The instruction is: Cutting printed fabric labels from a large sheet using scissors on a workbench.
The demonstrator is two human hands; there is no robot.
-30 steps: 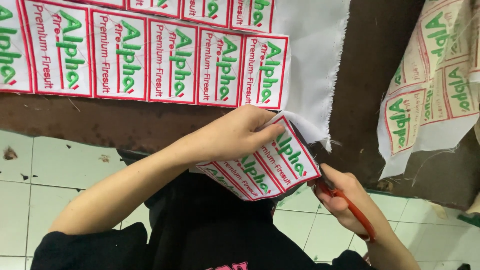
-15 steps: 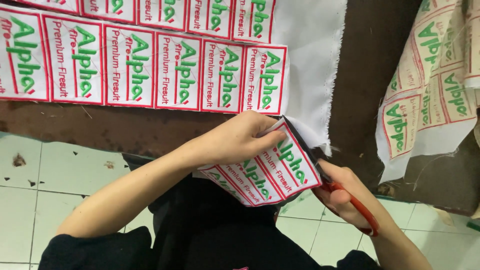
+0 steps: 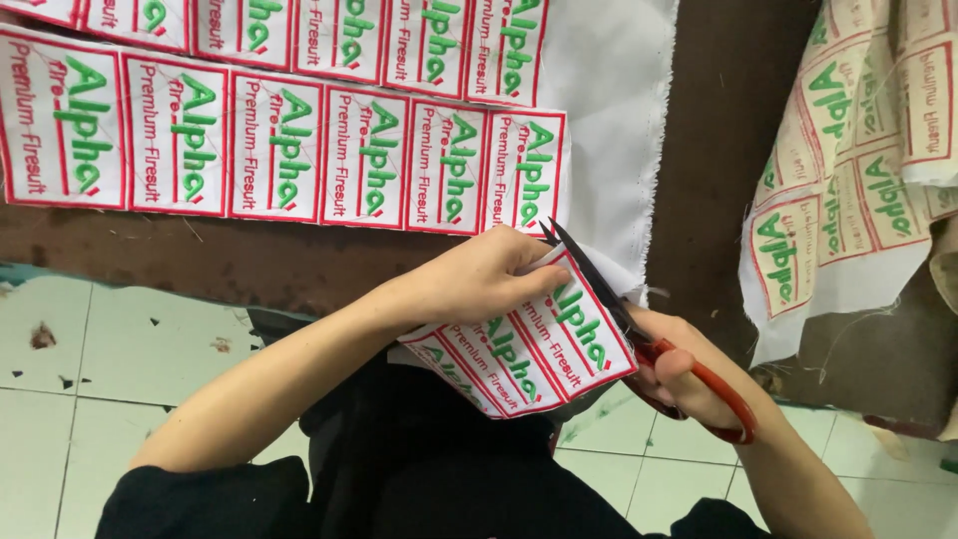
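My left hand [image 3: 489, 274] pinches the top of a cut strip of embroidered labels [image 3: 529, 349], white patches with red borders and green lettering, hanging over my lap. My right hand [image 3: 684, 369] grips red-handled scissors [image 3: 649, 334]; the dark blades point up and left, slightly parted, along the upper right edge of the strip. Just above lies a white cloth sheet [image 3: 609, 110] carrying rows of the same labels, spread on a dark brown table [image 3: 728, 150].
A second, yellowish sheet of the same labels [image 3: 858, 170] is bunched on the table at the right. Below the table edge are pale floor tiles [image 3: 110, 359] with small scraps. My dark clothing [image 3: 419, 469] fills the bottom middle.
The scissor blades have run further up along the strip's edge, their tips now above my left fingers. The view has shifted slightly, with the label sheet lower in the frame.
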